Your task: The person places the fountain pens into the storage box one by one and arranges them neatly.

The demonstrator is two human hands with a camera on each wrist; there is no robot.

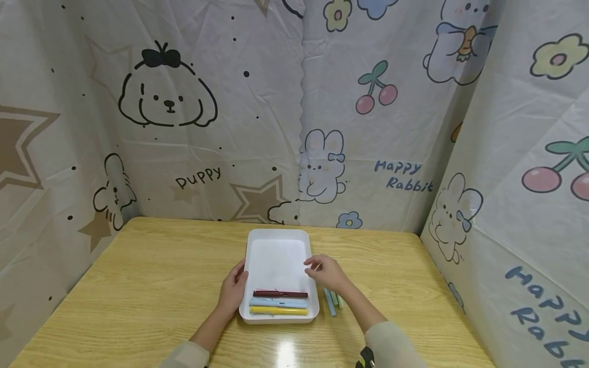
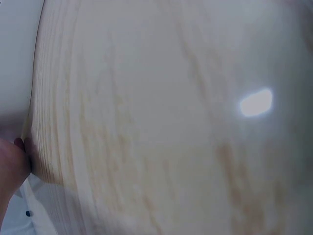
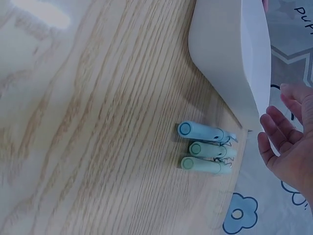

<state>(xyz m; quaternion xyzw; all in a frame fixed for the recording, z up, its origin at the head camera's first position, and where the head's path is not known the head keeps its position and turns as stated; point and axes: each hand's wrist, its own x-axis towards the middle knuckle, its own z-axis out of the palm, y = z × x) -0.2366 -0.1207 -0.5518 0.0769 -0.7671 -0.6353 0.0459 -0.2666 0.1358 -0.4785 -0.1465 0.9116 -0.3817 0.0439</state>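
Left hand [image 1: 233, 290] holds tray [image 1: 278, 260] | right hand [image 1: 327, 273] empty, loosely parted | I'm wary: a low sweep could roll the loose pens [image 3: 210, 150]

A curtain [image 1: 257, 128] with 2 printed cherry pairs [image 1: 365, 105] hangs behind the table [image 1: 179, 266].

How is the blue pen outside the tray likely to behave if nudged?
The blue pen is probably stiff, given its straight barrel. The rounded end suggests it might roll, but the clip could stop it. Smooth-looking sides may slip.
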